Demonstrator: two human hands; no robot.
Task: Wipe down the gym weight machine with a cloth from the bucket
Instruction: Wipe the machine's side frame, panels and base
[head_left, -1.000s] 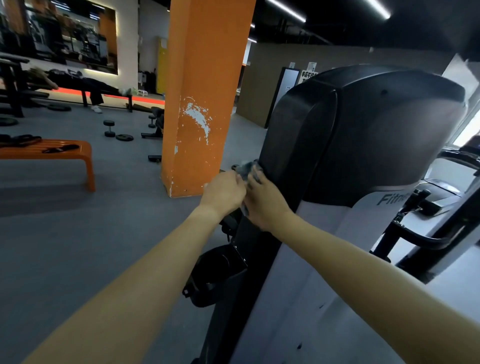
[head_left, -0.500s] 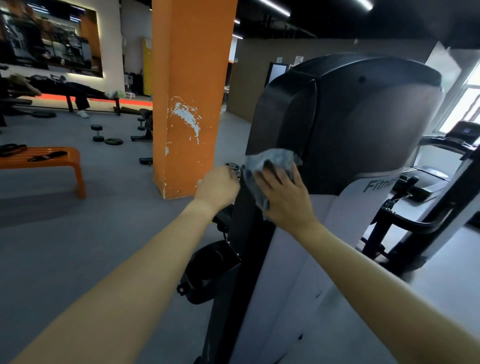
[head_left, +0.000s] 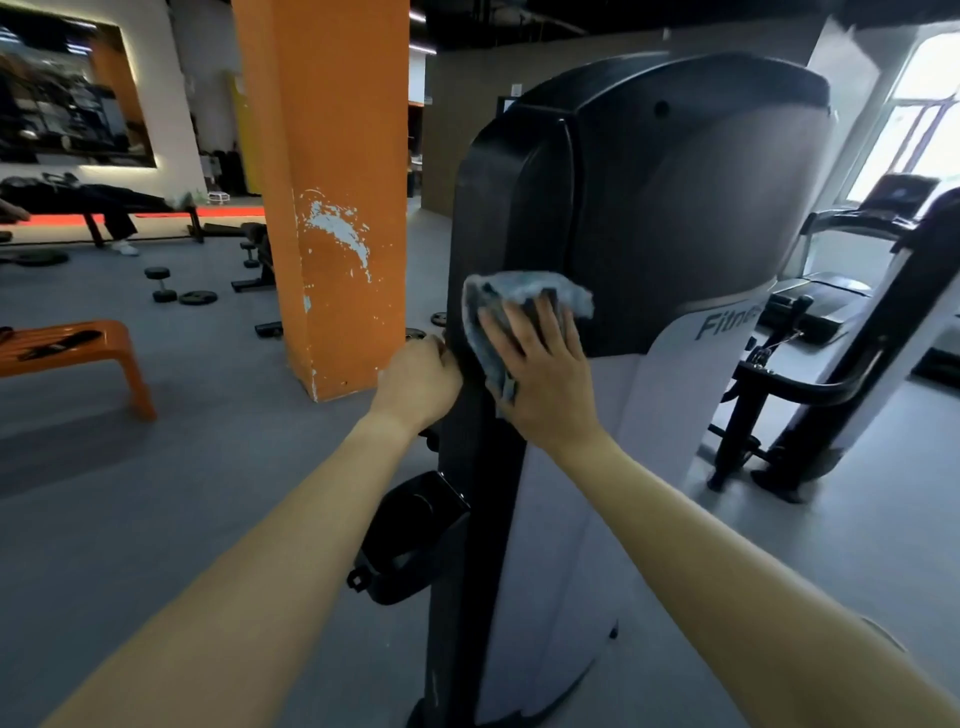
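The weight machine (head_left: 665, 218) stands right in front of me, with a black rounded upper shroud and a light grey lower panel. My right hand (head_left: 540, 374) lies flat with straight fingers on a blue-grey cloth (head_left: 519, 296), pressing it against the machine's black cover near its left edge. My left hand (head_left: 418, 376) curls round the machine's black left edge at about the same height; its fingertips are hidden behind the frame. No bucket is in view.
An orange pillar (head_left: 327, 197) rises just left of the machine. An orange bench (head_left: 78, 353) sits at the far left, with dumbbells (head_left: 161, 283) and weight plates on the grey floor behind it. Another black-framed machine (head_left: 841, 364) and a treadmill (head_left: 893, 208) stand to the right.
My right hand has carried the cloth from the machine's left edge up and rightward onto the front cover, spreading it flat. My left hand stays on the edge.
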